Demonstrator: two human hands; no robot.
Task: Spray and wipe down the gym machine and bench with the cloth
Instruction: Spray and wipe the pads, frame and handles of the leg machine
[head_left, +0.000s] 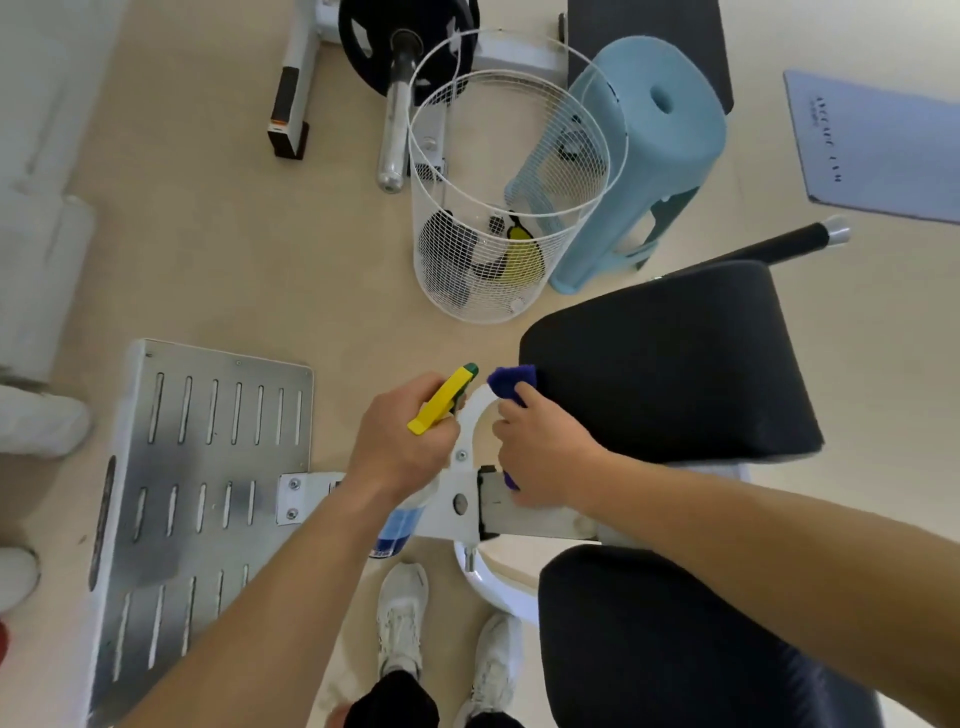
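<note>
Left hand (400, 441) grips spray bottle (441, 400); right hand (545, 457) presses purple cloth (511, 382) on white frame (475, 415), probably touching bench (675, 364) pad.

Your left hand (402, 441) is fisted around a grip, forearm angled up; your right hand (545, 457) presses down, fingers curled.
</note>
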